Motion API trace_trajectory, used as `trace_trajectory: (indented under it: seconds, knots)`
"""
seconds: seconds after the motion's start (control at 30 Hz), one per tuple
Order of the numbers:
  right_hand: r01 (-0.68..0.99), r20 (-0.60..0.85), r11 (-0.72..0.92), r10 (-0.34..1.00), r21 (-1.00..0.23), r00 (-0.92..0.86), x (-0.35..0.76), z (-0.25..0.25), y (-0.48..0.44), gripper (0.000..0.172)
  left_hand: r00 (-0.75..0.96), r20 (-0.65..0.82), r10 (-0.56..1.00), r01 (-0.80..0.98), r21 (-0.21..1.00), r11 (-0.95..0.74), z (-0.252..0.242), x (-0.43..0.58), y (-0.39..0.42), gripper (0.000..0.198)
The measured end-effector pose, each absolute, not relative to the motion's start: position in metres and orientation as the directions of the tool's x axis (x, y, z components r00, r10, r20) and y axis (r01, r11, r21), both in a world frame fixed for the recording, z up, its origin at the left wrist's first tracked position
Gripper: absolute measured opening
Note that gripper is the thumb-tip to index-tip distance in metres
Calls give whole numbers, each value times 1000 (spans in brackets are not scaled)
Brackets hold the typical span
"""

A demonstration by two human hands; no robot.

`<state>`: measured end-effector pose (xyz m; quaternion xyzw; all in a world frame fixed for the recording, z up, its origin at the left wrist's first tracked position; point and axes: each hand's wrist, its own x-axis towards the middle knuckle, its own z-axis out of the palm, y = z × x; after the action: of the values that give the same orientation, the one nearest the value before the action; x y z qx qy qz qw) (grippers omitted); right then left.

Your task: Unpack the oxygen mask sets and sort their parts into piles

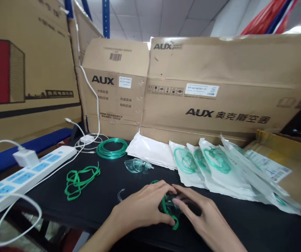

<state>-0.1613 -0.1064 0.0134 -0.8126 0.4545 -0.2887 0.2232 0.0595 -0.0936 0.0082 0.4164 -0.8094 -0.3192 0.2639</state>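
Between my two hands, low over the black table, is a clear oxygen mask [170, 203] with a green elastic strap [165, 206] around it. My left hand [150, 203] curls round the mask's left side, its thumb by the strap's lower end. From the right, my right hand [194, 206] grips the mask with thumb and fingers; my fingers hide much of it. Beyond them lies another clear mask [137, 166] on its side. A loose green elastic strap [80, 180] sits to the left, and a coil of green tubing [112, 148] rests behind it.
White pouches with green tubing [215, 161] lie in an overlapping row at the right. A white packet [152, 150] stands behind. On the left is a power strip [29, 175] with a charger [26, 158]. A small bent metal piece [120, 194] lies left of my hands. Cardboard boxes [208, 77] wall the back.
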Motion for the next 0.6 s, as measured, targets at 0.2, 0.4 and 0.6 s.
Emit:
trace_trajectory:
  seconds: [0.2,0.4,0.6]
  knots:
    - [-575,230,-356,-931,-737,282,-158,9,-115,39,-413,200,-888,-507,760,407,18,55,-95,50]
    - [-396,208,-274,-957,-876,203,-156,27,-139,47,-271,314,-910,-607,678,415,41,57,-106,60]
    - [-285,273,-238,-958,-928,-87,-147,22,-148,40,-243,404,-882,-709,546,446,38,73,-123,18]
